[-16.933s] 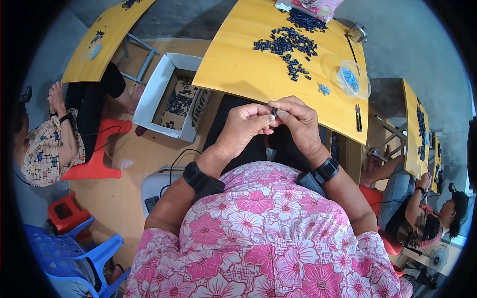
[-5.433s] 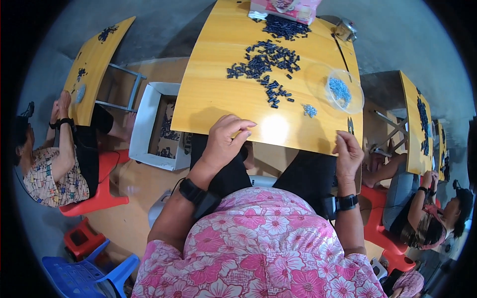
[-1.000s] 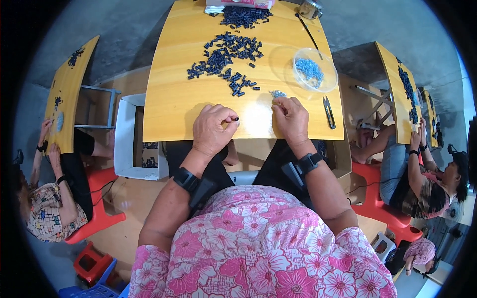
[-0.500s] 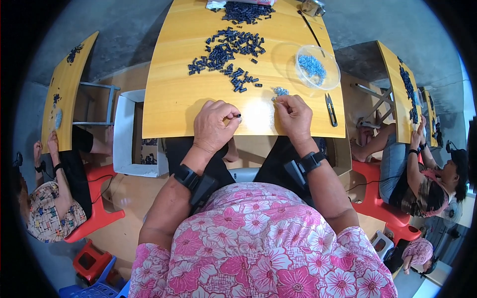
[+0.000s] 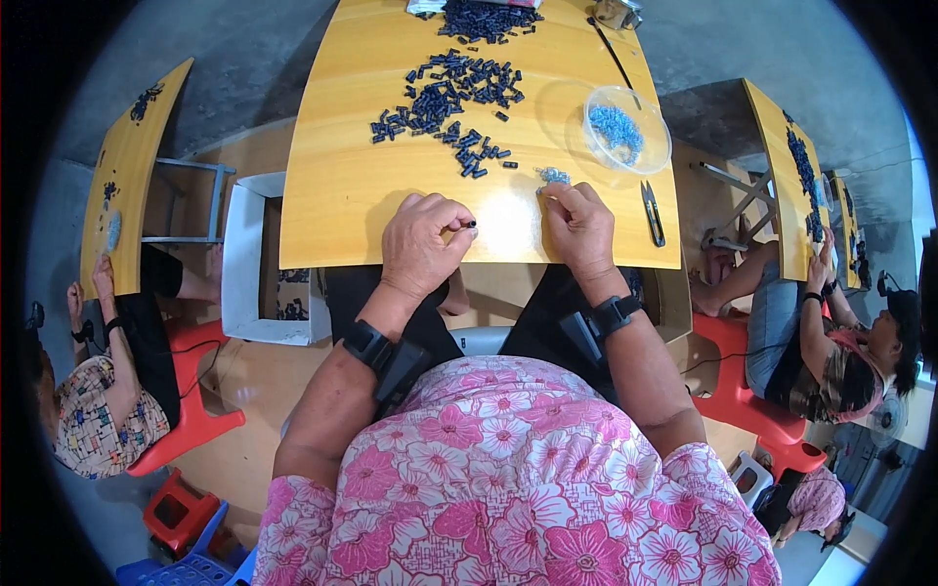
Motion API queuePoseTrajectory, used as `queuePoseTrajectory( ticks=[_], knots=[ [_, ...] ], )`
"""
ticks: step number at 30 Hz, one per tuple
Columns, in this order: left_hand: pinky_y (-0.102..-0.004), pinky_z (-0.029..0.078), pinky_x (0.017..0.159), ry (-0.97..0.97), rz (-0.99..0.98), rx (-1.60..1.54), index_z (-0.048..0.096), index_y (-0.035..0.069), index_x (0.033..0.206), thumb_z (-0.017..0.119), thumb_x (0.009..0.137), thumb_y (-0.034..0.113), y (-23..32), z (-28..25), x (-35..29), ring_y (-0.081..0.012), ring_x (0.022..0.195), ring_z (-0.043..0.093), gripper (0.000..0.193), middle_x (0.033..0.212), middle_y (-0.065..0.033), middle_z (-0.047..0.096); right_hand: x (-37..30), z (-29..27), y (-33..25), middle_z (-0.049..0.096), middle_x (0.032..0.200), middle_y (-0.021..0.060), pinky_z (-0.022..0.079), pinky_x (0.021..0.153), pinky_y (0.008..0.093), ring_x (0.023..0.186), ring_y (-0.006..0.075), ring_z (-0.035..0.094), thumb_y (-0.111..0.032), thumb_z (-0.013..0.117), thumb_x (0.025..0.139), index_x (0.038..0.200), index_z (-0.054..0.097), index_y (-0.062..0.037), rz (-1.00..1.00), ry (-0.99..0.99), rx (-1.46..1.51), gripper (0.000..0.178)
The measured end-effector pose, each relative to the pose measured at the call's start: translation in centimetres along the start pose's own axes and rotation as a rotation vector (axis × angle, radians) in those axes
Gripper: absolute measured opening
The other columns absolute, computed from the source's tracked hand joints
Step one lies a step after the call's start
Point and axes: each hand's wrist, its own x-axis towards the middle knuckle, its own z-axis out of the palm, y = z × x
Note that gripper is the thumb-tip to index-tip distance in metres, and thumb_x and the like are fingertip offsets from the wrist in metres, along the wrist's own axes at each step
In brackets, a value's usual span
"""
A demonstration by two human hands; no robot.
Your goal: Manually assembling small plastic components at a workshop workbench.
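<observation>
My left hand [image 5: 425, 242] is closed near the table's front edge, a small black cylindrical piece [image 5: 472, 225] pinched between thumb and forefinger. To its right, my right hand [image 5: 583, 227] has thumb and forefinger together at a little heap of clear-blue bits [image 5: 553, 177]. Whatever its fingertips hold is too small to make out. Many loose black pieces [image 5: 440, 103] lie scattered across the yellow table [image 5: 337, 195] beyond my hands. A clear round tub [image 5: 657, 146] with more blue bits stands past my right hand.
Black thread snips [image 5: 653, 215] lie at the table's right edge. Farther back are a thin black stick [image 5: 611, 57], a glass jar [image 5: 618, 14] and a denser black heap [image 5: 486, 20]. An open white box [image 5: 244, 259] stands left below the table. People sit at tables on both sides.
My right hand has shifted very slightly up toward the little blue heap. My left hand keeps its pinch on the black piece, almost unmoved.
</observation>
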Motion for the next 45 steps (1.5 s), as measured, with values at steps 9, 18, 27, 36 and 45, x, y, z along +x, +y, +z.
queuePoseTrajectory(
  ticks=[9, 18, 27, 36, 45],
  knots=[
    [-0.0365, 0.048, 0.066, -0.002, -0.023, -0.01, 0.069, 0.013, 0.076, 0.075, 0.071, 0.014, 0.0, 0.0, -0.2, -0.0234, 0.078, 0.058, 0.008, 0.073, -0.0001, 0.064, 0.0, 0.2, 0.1, 0.06, 0.075, 0.0133, 0.052, 0.062, 0.043, 0.069, 0.0357, 0.061, -0.004, 0.064, 0.077, 0.081, 0.066, -0.0118, 0.027, 0.004, 0.014, 0.009],
    [-0.0366, 0.047, 0.067, -0.004, -0.021, -0.014, 0.068, 0.013, 0.074, 0.074, 0.071, 0.014, -0.2, 0.1, 0.0, -0.024, 0.078, 0.058, 0.007, 0.073, -0.0003, 0.064, 0.1, 0.3, 0.8, 0.06, 0.072, 0.0096, 0.048, 0.058, 0.0298, 0.063, 0.0198, 0.06, 0.0, 0.066, 0.081, 0.09, 0.068, -0.0054, -0.001, 0.043, 0.028, 0.01],
    [-0.0371, 0.048, 0.066, -0.002, -0.03, -0.013, 0.068, 0.013, 0.075, 0.075, 0.07, 0.015, -0.1, 0.0, -0.2, -0.023, 0.077, 0.058, 0.009, 0.073, 0.0006, 0.064, 0.4, -0.5, -0.5, 0.057, 0.069, 0.0094, 0.048, 0.059, 0.0319, 0.062, 0.0225, 0.058, -0.001, 0.068, 0.082, 0.097, 0.074, -0.0085, -0.109, -0.045, -0.057, 0.018],
    [-0.0349, 0.047, 0.067, 0.004, -0.007, -0.008, 0.069, 0.011, 0.077, 0.075, 0.07, 0.011, -0.3, 0.0, -0.2, -0.0223, 0.077, 0.058, 0.009, 0.074, -0.0008, 0.064, 0.4, -0.4, -0.3, 0.057, 0.069, 0.0105, 0.048, 0.059, 0.0337, 0.063, 0.0261, 0.058, -0.003, 0.07, 0.083, 0.092, 0.074, -0.009, -0.125, -0.068, -0.091, 0.012],
    [-0.0355, 0.047, 0.068, 0.015, 0.01, -0.02, 0.07, 0.011, 0.077, 0.075, 0.071, 0.012, -0.4, 0.1, -0.3, -0.0228, 0.075, 0.057, 0.009, 0.072, -0.0007, 0.063, 0.1, -0.1, 0.0, 0.061, 0.079, 0.0111, 0.052, 0.061, 0.0374, 0.07, 0.0312, 0.063, -0.008, 0.068, 0.085, 0.088, 0.069, -0.0108, -0.112, -0.101, -0.165, 0.005]
  ],
)
